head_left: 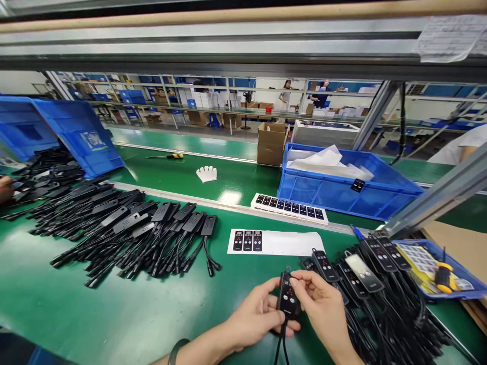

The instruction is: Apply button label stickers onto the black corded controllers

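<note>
At near right of desk (125,314): black controller (287,300), printed face up, cables trailing to near side. Gripped in left hand (266,310), thumb on lower front, fingers behind. Right hand (321,299) touching upper right of face; pinch or press, cannot tell. Just beyond: white sheet (292,243) with three black labels (248,241). Right: pile of labelled controllers (380,304). Far left: plain-faced controllers (131,223).

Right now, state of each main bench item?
Held controller, face labelled, cables hanging
Left hand, gripping it
Right hand, fingers at its face
Label sheet, three labels on, rest bare
Rear label strip, labels on
Left pile, no face labels visible
Right pile, several faces labelled
Right bin, open, sheets inside
Screwdriver, lying flat
</note>
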{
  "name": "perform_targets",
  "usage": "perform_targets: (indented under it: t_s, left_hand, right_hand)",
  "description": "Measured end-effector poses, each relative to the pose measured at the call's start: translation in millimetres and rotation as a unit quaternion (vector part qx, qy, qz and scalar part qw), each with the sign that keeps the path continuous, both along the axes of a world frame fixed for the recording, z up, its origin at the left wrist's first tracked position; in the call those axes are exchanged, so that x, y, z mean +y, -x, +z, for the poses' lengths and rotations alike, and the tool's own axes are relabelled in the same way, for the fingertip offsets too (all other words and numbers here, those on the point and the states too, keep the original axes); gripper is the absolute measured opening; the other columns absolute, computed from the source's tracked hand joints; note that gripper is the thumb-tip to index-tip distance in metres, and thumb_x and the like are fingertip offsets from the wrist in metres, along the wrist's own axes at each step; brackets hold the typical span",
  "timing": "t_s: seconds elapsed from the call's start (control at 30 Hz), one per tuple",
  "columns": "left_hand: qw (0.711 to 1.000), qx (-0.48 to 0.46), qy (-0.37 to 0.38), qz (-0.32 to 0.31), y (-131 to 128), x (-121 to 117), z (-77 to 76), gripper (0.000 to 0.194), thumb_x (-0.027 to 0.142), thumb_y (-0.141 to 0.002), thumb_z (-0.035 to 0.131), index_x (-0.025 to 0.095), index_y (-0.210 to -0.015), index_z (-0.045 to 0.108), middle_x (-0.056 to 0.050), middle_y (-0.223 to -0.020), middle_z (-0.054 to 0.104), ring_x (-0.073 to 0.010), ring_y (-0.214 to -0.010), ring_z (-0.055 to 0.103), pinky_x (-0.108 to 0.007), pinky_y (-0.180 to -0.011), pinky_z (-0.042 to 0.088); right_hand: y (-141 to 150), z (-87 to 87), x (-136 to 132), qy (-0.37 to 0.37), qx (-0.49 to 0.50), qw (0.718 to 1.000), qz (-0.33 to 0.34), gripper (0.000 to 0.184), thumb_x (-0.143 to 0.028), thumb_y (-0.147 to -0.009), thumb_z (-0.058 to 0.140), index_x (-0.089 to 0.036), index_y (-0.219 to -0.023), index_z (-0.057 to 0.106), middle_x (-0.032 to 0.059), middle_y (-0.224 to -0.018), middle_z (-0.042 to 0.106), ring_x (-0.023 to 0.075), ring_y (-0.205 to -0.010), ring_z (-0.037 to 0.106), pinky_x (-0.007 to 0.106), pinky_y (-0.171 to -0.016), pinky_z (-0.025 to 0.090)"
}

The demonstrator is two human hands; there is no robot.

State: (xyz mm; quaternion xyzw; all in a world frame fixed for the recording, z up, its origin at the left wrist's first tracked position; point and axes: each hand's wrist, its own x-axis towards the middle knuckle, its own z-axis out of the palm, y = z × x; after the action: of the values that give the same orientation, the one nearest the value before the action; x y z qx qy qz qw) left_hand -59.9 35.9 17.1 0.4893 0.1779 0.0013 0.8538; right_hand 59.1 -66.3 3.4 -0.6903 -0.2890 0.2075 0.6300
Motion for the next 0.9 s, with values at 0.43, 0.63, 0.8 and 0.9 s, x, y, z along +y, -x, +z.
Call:
perform_targets:
  t_s: [0.43, 0.63, 0.8, 0.9]
  left_hand:
    - [1.0, -0.007, -0.014, 0.009, -1, -3, -3.3, 0.063, 0.02, -0.064, 0.073, 0.015, -0.122, 0.047, -0.004, -0.076, 0.067, -0.0187, -0.072, 0.07, -0.025, -0.065, 0.052]
    - [1.0, -0.019, 0.002, 0.009, -2, -2, -14.0, 0.062, 0.025, -0.062, 0.077, 0.018, -0.116, 0.049, -0.005, -0.084, 0.068, -0.0196, -0.072, 0.07, -0.023, -0.062, 0.053]
    - [0.996, -0.054, 0.065, 0.004, -5, 5, -26.3, 0.06, 0.057, -0.074, 0.065, 0.017, -0.116, 0.047, -0.009, -0.086, 0.068, -0.0201, -0.066, 0.07, -0.021, -0.053, 0.051]
    - [0.995, -0.066, 0.068, 0.038, -6, 7, -29.0, 0.051, 0.055, -0.081, 0.058, 0.017, -0.114, 0.05, -0.008, -0.086, 0.068, -0.0196, -0.064, 0.069, -0.024, -0.051, 0.051]
  right_hand:
    - [-1, -7.2, 1, 0.019, -0.011, 1.0, -0.007, 0.032, -0.044, -0.076, 0.067, -0.015, -0.089, 0.066, -0.0009, -0.061, 0.054, 0.0117, -0.05, 0.053, 0.019, -0.043, 0.047]
    - [-5, -10.3, 3, 0.033, -0.086, 0.996, -0.013, 0.033, -0.045, -0.08, 0.062, -0.016, -0.095, 0.064, -0.0023, -0.063, 0.05, 0.0114, -0.049, 0.052, 0.019, -0.043, 0.045]
    - [-4, -20.1, 7, 0.038, -0.15, 0.988, 0.016, 0.033, -0.039, -0.08, 0.059, -0.019, -0.106, 0.064, 0.0056, -0.084, 0.063, 0.0185, -0.072, 0.063, 0.024, -0.06, 0.054]
    - [-1, -31.4, 8, 0.042, -0.171, 0.982, 0.072, 0.047, -0.031, -0.072, 0.064, -0.02, -0.118, 0.061, 0.0105, -0.111, 0.065, 0.0248, -0.101, 0.063, 0.03, -0.085, 0.052]
